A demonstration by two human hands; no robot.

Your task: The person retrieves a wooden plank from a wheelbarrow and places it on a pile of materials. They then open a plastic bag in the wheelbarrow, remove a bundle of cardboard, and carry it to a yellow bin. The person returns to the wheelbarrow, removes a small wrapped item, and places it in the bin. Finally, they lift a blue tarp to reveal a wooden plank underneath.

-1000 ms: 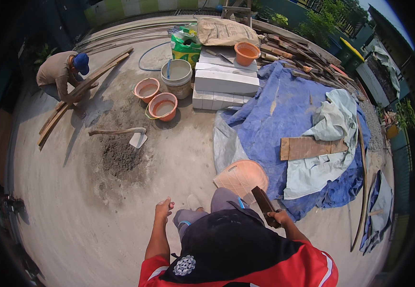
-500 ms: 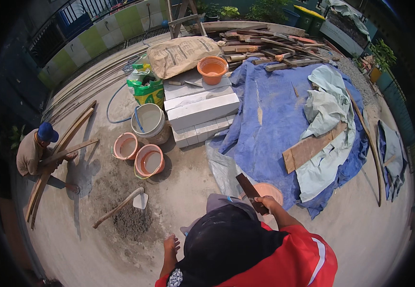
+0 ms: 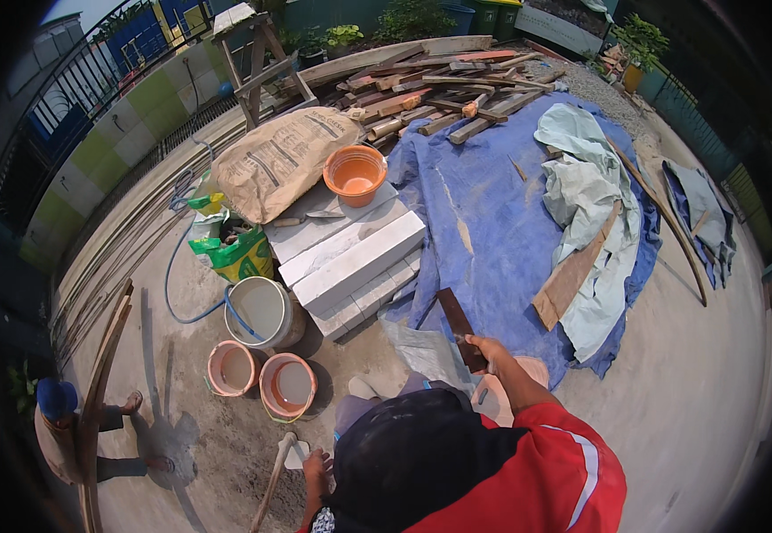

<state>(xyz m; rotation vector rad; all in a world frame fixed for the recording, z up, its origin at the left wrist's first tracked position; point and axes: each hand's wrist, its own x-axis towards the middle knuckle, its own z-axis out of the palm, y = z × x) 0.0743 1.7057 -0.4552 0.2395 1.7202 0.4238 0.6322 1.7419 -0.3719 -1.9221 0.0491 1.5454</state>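
Note:
My right hand (image 3: 487,353) grips one end of a dark brown wooden board (image 3: 458,322), holding it out over the edge of the blue tarp (image 3: 484,258). A peach-coloured basin (image 3: 493,404) lies partly hidden under my right forearm. Low on my left side hangs my left hand (image 3: 317,465), fingers loosely apart with nothing visible in them. Close beside it is a hoe (image 3: 270,489) with a wooden handle and a pale blade, on a dark, damp patch of ground. A black covering and red sleeve hide much of the lower middle.
Two small pails (image 3: 288,385) and a larger white bucket (image 3: 263,313) stand ahead-left. Stacked white blocks (image 3: 359,266) bear an orange basin (image 3: 356,171) and a paper sack (image 3: 284,160). Loose timber (image 3: 439,89) lies behind. Far left, a person (image 3: 59,426) in a blue cap handles planks (image 3: 101,382).
My view has turned and moved forward, bringing the pails and blocks nearer. The hoe now lies right beside my left hand. My right hand still holds the board.

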